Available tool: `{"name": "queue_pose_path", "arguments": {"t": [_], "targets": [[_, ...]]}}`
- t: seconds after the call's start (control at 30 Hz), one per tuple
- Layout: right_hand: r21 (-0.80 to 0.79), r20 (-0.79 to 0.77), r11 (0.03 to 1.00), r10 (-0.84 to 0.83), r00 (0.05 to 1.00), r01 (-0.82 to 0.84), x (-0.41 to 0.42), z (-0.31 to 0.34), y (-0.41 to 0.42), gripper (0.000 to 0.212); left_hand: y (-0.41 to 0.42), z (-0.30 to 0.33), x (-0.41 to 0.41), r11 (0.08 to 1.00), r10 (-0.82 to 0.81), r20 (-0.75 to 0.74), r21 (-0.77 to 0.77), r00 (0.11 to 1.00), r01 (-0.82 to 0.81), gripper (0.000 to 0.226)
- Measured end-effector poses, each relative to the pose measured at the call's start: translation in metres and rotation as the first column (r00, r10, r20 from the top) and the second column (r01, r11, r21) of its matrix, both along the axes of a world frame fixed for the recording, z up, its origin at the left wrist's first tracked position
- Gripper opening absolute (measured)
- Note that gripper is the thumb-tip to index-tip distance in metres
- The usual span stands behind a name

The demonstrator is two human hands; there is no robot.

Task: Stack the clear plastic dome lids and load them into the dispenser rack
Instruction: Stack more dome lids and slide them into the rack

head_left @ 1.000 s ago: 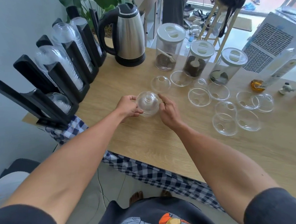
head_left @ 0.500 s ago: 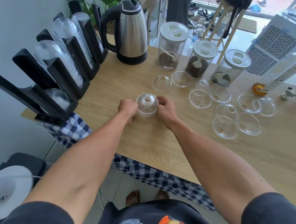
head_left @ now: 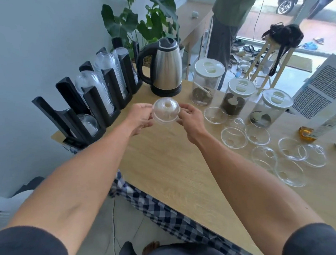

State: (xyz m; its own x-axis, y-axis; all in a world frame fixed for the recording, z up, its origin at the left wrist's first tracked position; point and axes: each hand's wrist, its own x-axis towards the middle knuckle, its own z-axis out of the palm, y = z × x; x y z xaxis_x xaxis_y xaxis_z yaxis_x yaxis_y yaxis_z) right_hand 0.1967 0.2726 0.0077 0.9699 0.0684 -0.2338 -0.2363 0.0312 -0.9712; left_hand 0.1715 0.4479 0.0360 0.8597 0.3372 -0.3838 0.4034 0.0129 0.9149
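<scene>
**Lid stack held between both hands**

Head view: the stack of dome lids [head_left: 166,112] sits above the table [head_left: 166,167], in front of the kettle [head_left: 164,67]. The left hand [head_left: 140,118] and right hand [head_left: 190,119] grip its opposite sides, fingers curled.

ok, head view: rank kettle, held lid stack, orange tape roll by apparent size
1. kettle, clearly largest.
2. lid stack, held between left hand and right hand.
3. orange tape roll, smallest, partly hidden. Depths differ, so these are apparent sizes only.
</scene>
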Motion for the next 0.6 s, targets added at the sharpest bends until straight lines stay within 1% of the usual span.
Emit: {"name": "queue_pose_path", "arguments": {"t": [0.1,0.17,0.27,0.37,0.47,0.57,0.6], "targets": [[0.046,0.041,0.999,0.018,0.999,-0.020,0.004,0.023,0.019,0.020,0.021,0.028,0.001,0.997,0.020,0.081,0.077,0.997,-0.027,0.019],[0.070,0.064,0.997,0.028,0.998,-0.032,0.005,0.034,0.033,0.020,0.034,0.045,-0.004,0.993,0.034,0.112,0.112,0.993,-0.046,0.018],[0.086,0.094,0.994,0.055,0.994,-0.063,0.004,0.049,0.056,0.024,0.055,0.070,-0.015,0.986,0.015,0.119,0.164,0.993,-0.035,0.010],[0.124,0.129,0.987,0.090,0.988,-0.106,0.000,0.070,0.083,0.022,0.086,0.096,-0.025,0.975,-0.024,0.119,0.223,0.993,-0.003,0.012],[0.153,0.141,0.976,0.132,0.981,-0.153,-0.008,0.091,0.112,0.014,0.126,0.116,-0.033,0.976,-0.048,0.133,0.216,0.990,0.018,0.022],[0.152,0.133,0.975,0.143,0.981,-0.163,-0.017,0.105,0.145,0.015,0.168,0.133,-0.039,0.978,-0.032,0.143,0.208,0.989,0.002,0.036],[0.150,0.129,0.976,0.137,0.982,-0.156,-0.019,0.108,0.157,0.015,0.182,0.138,-0.041,0.977,-0.040,0.144,0.212,0.989,0.009,0.036]]}}
